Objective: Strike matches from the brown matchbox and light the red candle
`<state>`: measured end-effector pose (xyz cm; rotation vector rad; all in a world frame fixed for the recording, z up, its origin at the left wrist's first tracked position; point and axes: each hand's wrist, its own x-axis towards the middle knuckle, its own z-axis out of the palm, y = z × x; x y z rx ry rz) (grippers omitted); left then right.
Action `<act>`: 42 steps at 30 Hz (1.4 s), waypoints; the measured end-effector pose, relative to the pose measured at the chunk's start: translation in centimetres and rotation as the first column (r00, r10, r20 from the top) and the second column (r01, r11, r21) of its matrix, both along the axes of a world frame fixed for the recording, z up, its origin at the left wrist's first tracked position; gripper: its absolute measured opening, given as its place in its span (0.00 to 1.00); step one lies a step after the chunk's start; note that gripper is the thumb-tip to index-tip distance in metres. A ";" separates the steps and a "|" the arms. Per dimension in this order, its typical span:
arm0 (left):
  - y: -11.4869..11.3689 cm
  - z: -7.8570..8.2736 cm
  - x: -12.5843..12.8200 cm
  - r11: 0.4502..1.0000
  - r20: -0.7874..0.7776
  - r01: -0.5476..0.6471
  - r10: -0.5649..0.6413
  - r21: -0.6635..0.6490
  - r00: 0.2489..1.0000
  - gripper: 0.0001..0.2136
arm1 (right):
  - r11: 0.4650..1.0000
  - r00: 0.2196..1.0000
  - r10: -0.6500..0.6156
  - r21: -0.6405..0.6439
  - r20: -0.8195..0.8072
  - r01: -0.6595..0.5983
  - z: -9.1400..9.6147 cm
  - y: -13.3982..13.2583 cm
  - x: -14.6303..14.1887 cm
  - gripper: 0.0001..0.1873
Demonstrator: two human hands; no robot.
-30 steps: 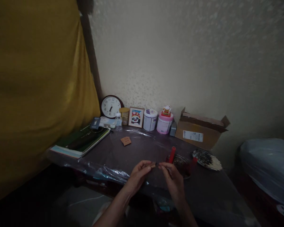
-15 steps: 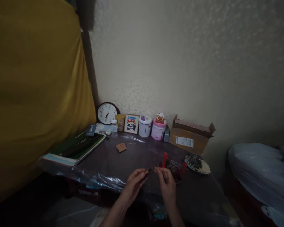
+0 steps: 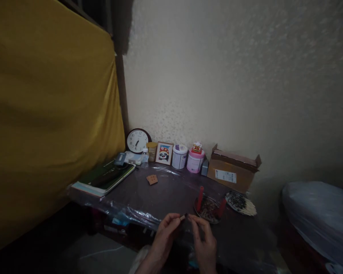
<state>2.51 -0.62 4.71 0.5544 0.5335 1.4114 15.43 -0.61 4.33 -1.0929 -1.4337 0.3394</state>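
My left hand (image 3: 166, 235) is closed in a pinch on a small pale stick with a dark tip (image 3: 183, 217), above the front edge of the table. Close beside that tip, the thumb and fingers of my right hand (image 3: 205, 236) are pinched together. Whatever lies between the right fingertips is too small to make out. Just beyond the right hand sits a round plate (image 3: 207, 219) of brown bits, with a red upright stick (image 3: 200, 198) and another red stick (image 3: 222, 207) on it. To its right, a second plate holds many dark-tipped pale sticks (image 3: 241, 204).
A small brown square piece (image 3: 152, 179) lies mid-table. A green book (image 3: 104, 179) rests at the left. Along the wall stand a clock (image 3: 137, 140), a panda picture (image 3: 164, 153), two tins (image 3: 179, 156) and a cardboard box (image 3: 231, 169). Plastic sheeting (image 3: 131, 215) hangs over the front edge.
The view has shifted, so the table's things appear further right and slightly lower. My right fingertips have come closer to the dark tip of the stick in my left hand.
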 end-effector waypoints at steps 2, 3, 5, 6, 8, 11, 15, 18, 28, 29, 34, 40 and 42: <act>-0.3 0.3 0.0 1.000 0.001 -0.007 0.007 0.002 1.000 0.08 | 1.000 1.000 0.011 0.006 0.019 -0.011 0.2 -0.2 0.0 0.09; -0.5 0.4 -0.1 1.000 0.000 -0.011 0.011 0.002 1.000 0.08 | 1.000 1.000 0.012 0.007 0.025 -0.012 0.3 -0.2 0.0 0.09; -0.7 0.9 -0.2 1.000 -0.006 -0.017 0.017 0.000 1.000 0.08 | 1.000 0.999 0.013 0.009 0.036 -0.013 0.9 -0.3 -0.1 0.09; -0.7 1.2 -0.3 1.000 -0.012 -0.021 0.021 -0.003 1.000 0.08 | 1.000 0.999 0.013 0.007 0.040 -0.013 1.2 -0.4 -0.1 0.09; -0.7 1.7 -0.4 0.999 -0.023 -0.035 0.035 -0.009 0.999 0.08 | 1.000 0.999 0.008 0.020 0.041 -0.009 2.0 -0.5 -0.3 0.09; -0.7 2.6 -0.4 0.999 -0.033 -0.049 0.049 -0.009 0.998 0.08 | 0.996 0.999 -0.023 0.091 0.033 0.020 2.7 -0.6 -0.3 0.08; -0.7 3.2 -0.2 0.999 -0.039 -0.037 0.038 0.011 0.999 0.07 | 0.982 0.997 -0.008 0.189 0.073 -0.006 2.5 0.0 0.0 0.07; -0.6 3.4 -0.1 0.999 -0.039 -0.035 0.036 0.030 0.999 0.07 | 0.984 0.993 -0.004 0.178 0.120 -0.017 2.6 0.5 0.4 0.08; 0.0 4.2 0.3 0.998 -0.052 -0.063 0.064 0.032 0.997 0.07 | 0.965 0.953 -0.012 0.254 0.303 -0.068 3.1 1.3 1.4 0.10; 0.0 4.3 0.2 0.997 -0.057 -0.065 0.067 0.035 0.996 0.07 | 0.973 0.949 -0.044 0.231 0.313 -0.031 2.3 2.0 1.8 0.09; 0.0 4.3 0.0 0.997 -0.078 -0.073 0.075 0.032 0.994 0.07 | 0.970 0.970 -0.240 0.052 0.024 0.239 1.0 3.9 3.6 0.12; 0.7 3.6 0.8 0.999 -0.072 -0.047 0.048 0.027 0.996 0.04 | 0.981 0.976 -0.167 0.071 -0.140 0.178 3.3 2.5 2.8 0.07; 1.0 3.4 1.1 0.999 -0.068 -0.035 0.037 0.023 0.997 0.04 | 0.987 0.982 -0.111 0.099 -0.155 0.128 3.4 2.1 2.3 0.05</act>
